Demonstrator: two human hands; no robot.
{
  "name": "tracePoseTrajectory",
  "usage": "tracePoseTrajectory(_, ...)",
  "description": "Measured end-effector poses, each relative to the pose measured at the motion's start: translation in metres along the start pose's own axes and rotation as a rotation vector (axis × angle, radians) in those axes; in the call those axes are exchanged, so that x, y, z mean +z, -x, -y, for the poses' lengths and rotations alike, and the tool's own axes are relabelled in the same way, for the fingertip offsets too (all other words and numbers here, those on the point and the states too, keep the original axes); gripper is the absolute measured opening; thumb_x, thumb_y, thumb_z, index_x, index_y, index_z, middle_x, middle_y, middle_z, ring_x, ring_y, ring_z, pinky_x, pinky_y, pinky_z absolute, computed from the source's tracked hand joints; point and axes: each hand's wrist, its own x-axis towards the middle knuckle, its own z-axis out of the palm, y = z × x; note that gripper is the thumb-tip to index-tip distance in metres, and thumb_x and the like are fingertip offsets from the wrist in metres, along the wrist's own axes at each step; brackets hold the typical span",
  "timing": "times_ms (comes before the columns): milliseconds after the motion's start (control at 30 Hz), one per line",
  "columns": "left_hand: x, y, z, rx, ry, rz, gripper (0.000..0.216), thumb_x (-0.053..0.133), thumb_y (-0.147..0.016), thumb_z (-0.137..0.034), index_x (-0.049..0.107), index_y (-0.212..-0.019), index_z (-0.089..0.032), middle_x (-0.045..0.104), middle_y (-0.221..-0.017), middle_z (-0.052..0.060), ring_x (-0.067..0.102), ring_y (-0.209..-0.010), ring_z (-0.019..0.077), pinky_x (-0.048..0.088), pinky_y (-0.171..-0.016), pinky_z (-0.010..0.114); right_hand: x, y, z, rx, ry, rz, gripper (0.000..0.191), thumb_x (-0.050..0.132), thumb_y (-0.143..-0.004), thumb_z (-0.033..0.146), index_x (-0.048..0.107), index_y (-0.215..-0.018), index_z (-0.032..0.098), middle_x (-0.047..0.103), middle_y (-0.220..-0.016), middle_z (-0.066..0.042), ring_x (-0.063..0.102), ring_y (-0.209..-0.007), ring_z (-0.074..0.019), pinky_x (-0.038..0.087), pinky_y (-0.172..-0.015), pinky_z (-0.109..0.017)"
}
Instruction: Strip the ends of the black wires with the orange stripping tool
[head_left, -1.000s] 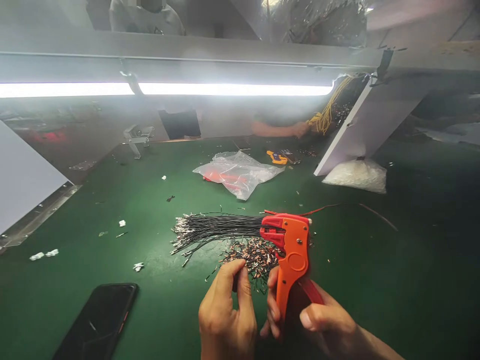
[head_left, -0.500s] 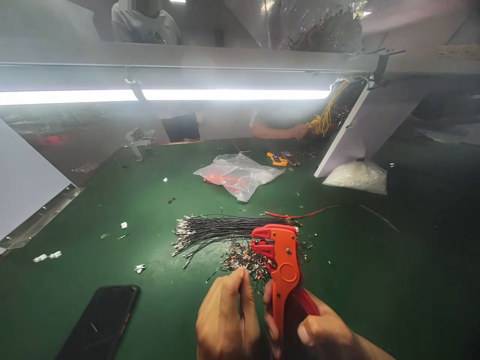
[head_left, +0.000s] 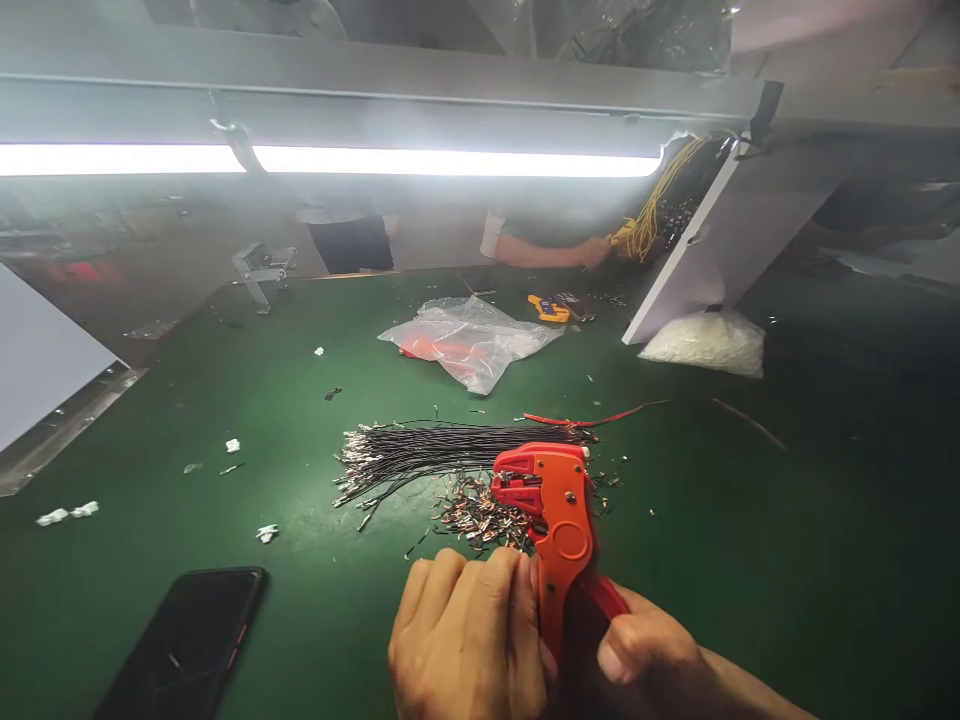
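An orange and red wire stripper (head_left: 564, 515) stands upright in my right hand (head_left: 656, 640), its jaws facing left and parted. My left hand (head_left: 469, 630) is close against the left side of the tool's handle. Its fingers are bent together, and whatever they hold, if anything, is hidden. Just beyond the jaws lies a bundle of black wires (head_left: 435, 448) with metal terminals at the left ends. A pile of short wire scraps (head_left: 480, 512) with copper showing is in front of the bundle, partly behind my left fingers.
A black phone (head_left: 184, 640) lies at the lower left. Farther back are a clear plastic bag (head_left: 480, 340) with something red inside, a yellow tool (head_left: 549, 308) and a bag of white pieces (head_left: 705, 345). Another person's forearm (head_left: 540, 250) shows beyond, near yellow wires (head_left: 656, 210).
My left hand has moved right, up against the stripper's handle, with its back turned more toward me. My right hand keeps its grip. The whole view has shifted slightly.
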Motion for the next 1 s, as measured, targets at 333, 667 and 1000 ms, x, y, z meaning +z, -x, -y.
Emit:
tracePoseTrajectory(333, -0.003, -0.002, 0.002, -0.051, 0.029, 0.059, 0.013, 0.055, -0.09, -0.009, 0.06, -0.088, -0.021, 0.057, -0.061, -0.003, 0.044, -0.054, 0.0152, 0.032, -0.058, 0.031, -0.007, 0.005, -0.01, 0.0, 0.032, 0.045, 0.054, 0.063, -0.056, 0.027, 0.063, -0.109, 0.019, 0.066, -0.088, -0.008, 0.061, -0.083, -0.0278, 0.047, -0.076, -0.038)
tracePoseTrajectory(667, 0.001, 0.007, -0.003, -0.198, 0.156, 0.072, 0.011, 0.056, -0.091, -0.014, 0.062, -0.088, -0.022, 0.059, -0.064, -0.003, 0.052, -0.056, 0.0133, 0.043, -0.06, 0.028, -0.009, 0.008, -0.016, 0.015, 0.03, 0.021, 0.063, 0.065, -0.059, 0.032, 0.061, -0.12, 0.02, 0.067, -0.092, -0.007, 0.061, -0.083, -0.0278, 0.047, -0.077, -0.039)
tracePoseTrajectory(1000, 0.0, 0.007, -0.011, -0.382, 0.276, 0.141, 0.016, 0.056, -0.092, -0.023, 0.064, -0.079, -0.024, 0.063, -0.06, -0.005, 0.057, -0.05, 0.011, 0.044, -0.051, 0.021, -0.01, 0.012, -0.013, -0.015, 0.051, 0.007, 0.042, 0.069, -0.068, 0.035, 0.065, -0.107, 0.02, 0.062, -0.088, -0.004, 0.055, -0.078, -0.0221, 0.044, -0.075, -0.035)
